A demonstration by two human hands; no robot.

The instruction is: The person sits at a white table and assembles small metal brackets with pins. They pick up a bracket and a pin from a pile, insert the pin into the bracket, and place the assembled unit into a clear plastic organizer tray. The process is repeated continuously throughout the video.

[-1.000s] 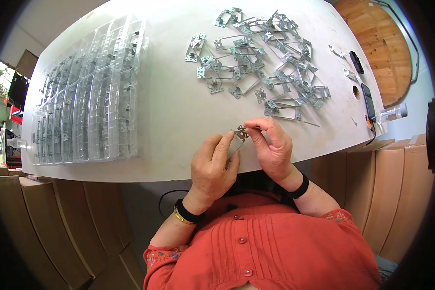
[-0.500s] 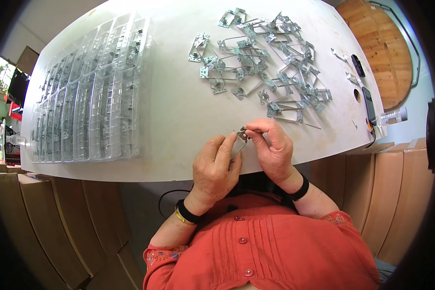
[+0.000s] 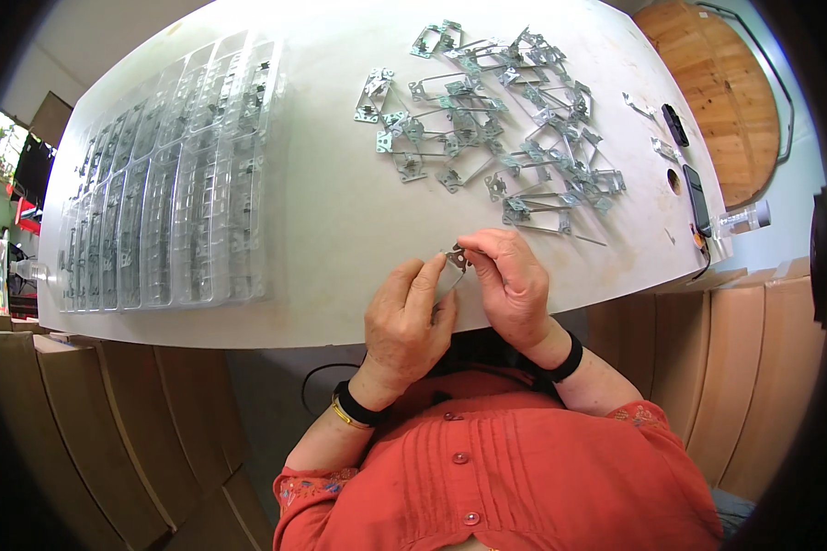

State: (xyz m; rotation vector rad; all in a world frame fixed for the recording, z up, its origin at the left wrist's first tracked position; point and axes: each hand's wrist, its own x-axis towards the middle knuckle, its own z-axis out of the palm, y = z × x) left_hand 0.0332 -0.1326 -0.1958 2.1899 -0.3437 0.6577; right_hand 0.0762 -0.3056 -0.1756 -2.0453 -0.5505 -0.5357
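Note:
Between my two hands, above the table's near edge, is a small metal bracket with holes and a thin rod. My left hand is closed on its left side, thumb and fingers pinching it. From the right, my right hand pinches the bracket's upper end between thumb and forefinger. The fingers hide part of the piece. Beyond my hands a loose pile of similar metal brackets with rods spreads over the table.
Clear plastic trays with compartments of metal parts lie at the left of the white table. Along the right edge are a phone, a black object, a hole and a clear bottle. Cardboard boxes stand below.
Both hands keep hold of the bracket. The right hand has shifted slightly left, and the view has moved a little.

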